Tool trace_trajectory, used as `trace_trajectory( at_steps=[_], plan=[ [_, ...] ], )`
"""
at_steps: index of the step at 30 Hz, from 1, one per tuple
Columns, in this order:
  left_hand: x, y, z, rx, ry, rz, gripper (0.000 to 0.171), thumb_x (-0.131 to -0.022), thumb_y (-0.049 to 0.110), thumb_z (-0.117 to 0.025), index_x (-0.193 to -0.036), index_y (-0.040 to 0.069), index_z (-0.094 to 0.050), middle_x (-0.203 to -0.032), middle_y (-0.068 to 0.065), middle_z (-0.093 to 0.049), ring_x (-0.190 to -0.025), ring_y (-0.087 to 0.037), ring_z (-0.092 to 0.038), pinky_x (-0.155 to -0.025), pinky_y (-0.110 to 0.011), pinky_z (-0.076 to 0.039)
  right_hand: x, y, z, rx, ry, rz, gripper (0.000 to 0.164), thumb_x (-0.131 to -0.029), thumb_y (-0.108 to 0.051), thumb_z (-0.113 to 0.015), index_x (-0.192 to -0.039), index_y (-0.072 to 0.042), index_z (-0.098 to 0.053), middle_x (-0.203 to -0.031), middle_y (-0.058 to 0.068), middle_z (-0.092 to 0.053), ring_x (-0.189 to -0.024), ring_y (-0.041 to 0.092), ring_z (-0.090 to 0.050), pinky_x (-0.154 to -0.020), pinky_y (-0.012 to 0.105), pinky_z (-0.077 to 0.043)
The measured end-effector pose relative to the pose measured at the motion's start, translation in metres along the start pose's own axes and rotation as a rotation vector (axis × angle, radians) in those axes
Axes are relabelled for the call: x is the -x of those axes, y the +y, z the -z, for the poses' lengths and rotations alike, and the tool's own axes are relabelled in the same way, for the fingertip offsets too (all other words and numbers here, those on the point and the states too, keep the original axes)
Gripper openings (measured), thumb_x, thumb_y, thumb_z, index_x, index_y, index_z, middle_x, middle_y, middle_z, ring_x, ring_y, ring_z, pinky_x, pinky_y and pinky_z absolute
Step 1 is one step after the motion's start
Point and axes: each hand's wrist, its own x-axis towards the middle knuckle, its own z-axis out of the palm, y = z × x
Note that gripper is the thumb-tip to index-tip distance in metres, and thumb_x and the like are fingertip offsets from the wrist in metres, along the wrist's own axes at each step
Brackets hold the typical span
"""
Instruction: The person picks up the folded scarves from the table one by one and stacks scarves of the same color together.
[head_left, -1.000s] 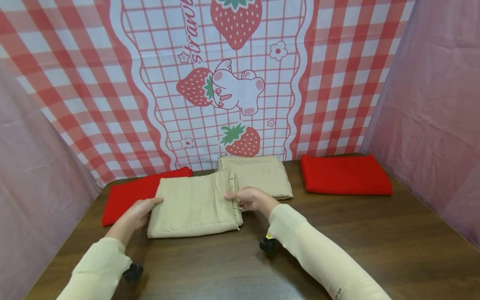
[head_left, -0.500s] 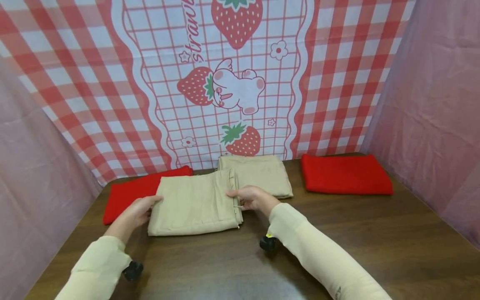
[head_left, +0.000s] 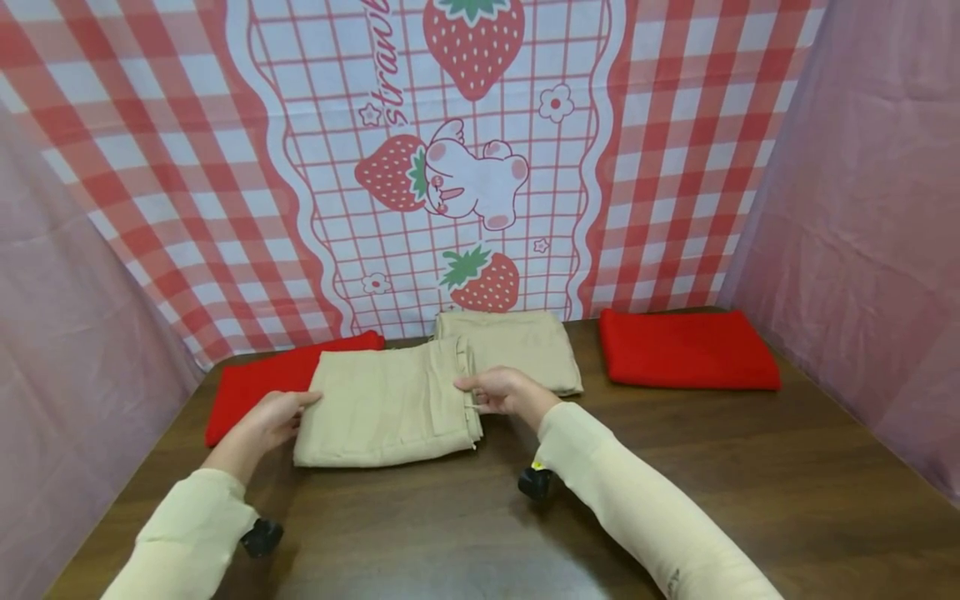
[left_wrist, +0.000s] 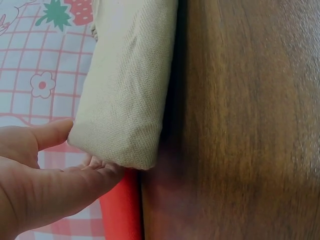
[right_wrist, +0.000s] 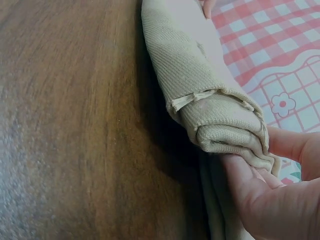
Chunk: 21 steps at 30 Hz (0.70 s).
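Note:
A folded beige cloth (head_left: 386, 408) is held between both hands, just above the table, in front of the other cloths. At its left edge the left hand (head_left: 273, 417) pinches it, thumb on top and fingers beneath; the left wrist view shows the same grip on the cloth's folded end (left_wrist: 122, 115). The right hand (head_left: 510, 392) pinches the opposite edge, where layered folds (right_wrist: 225, 130) and loose threads show in the right wrist view. Partly covered by the held cloth, a red folded cloth (head_left: 262, 387) lies behind on the left.
A second beige folded cloth (head_left: 525, 350) lies at the back middle, partly hidden by the held one. Another red folded cloth (head_left: 686, 350) lies at the back right. Behind the wooden table (head_left: 420, 533) hangs a checked strawberry-print curtain (head_left: 480, 150).
Over the last second both hands and the held beige cloth have shifted very slightly toward the back. The other cloths have stayed in place.

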Motion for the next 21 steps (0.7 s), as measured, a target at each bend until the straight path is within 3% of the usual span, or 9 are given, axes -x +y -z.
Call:
trace_trajectory(
  at_steps=[3,6,10,15,21],
  plan=[
    [0.001,-0.0004,0.0014,-0.005,0.003,-0.012,0.059,-0.1,0.023,-0.043,-0.14,-0.017,-0.026,-0.132,-0.023,-0.036,-0.116,-0.026,-0.047,-0.11,-0.045,-0.039,-0.0013,0.0008,-0.0014,-0.011,-0.005,-0.006,0.022,-0.096,-0.013,-0.055,-0.075,-0.012,-0.052,-0.06,-0.007,-0.045,-0.056,0.003,-0.043,-0.055,0.014,-0.048],
    [0.0029,-0.0006,0.0042,-0.024,0.019,-0.021,0.051,-0.099,0.025,-0.046,-0.132,-0.014,-0.036,-0.117,-0.014,-0.042,-0.101,-0.016,-0.051,-0.092,-0.031,-0.049,-0.0022,0.0013,-0.0029,-0.015,-0.001,-0.01,0.023,-0.096,-0.012,-0.056,-0.073,-0.012,-0.053,-0.06,-0.007,-0.047,-0.055,0.002,-0.044,-0.054,0.013,-0.048],
    [0.006,0.0004,0.006,-0.023,0.03,-0.025,0.041,-0.098,0.026,-0.049,-0.119,-0.008,-0.045,-0.1,-0.004,-0.044,-0.084,-0.007,-0.051,-0.073,-0.019,-0.048,-0.0025,0.0004,-0.0029,-0.003,0.008,-0.003,0.023,-0.095,-0.012,-0.056,-0.072,-0.013,-0.054,-0.059,-0.008,-0.047,-0.053,0.001,-0.042,-0.052,0.012,-0.047],
    [0.0082,0.004,0.0036,-0.012,0.042,-0.022,0.03,-0.097,0.027,-0.051,-0.109,-0.001,-0.051,-0.082,0.003,-0.046,-0.073,-0.007,-0.049,-0.067,-0.02,-0.047,-0.0012,-0.0014,0.0005,-0.002,-0.006,0.004,0.021,-0.096,-0.011,-0.055,-0.074,-0.013,-0.056,-0.061,-0.008,-0.051,-0.054,0.001,-0.045,-0.054,0.012,-0.049],
    [0.0077,0.0064,-0.0004,0.002,0.043,-0.042,0.034,-0.097,0.025,-0.053,-0.115,-0.004,-0.051,-0.08,0.005,-0.05,-0.07,-0.006,-0.051,-0.066,-0.019,-0.049,-0.0006,-0.0024,0.0056,-0.012,-0.062,0.008,0.022,-0.097,-0.009,-0.051,-0.076,-0.012,-0.056,-0.061,-0.008,-0.058,-0.057,0.001,-0.053,-0.057,0.013,-0.05]
  ],
)
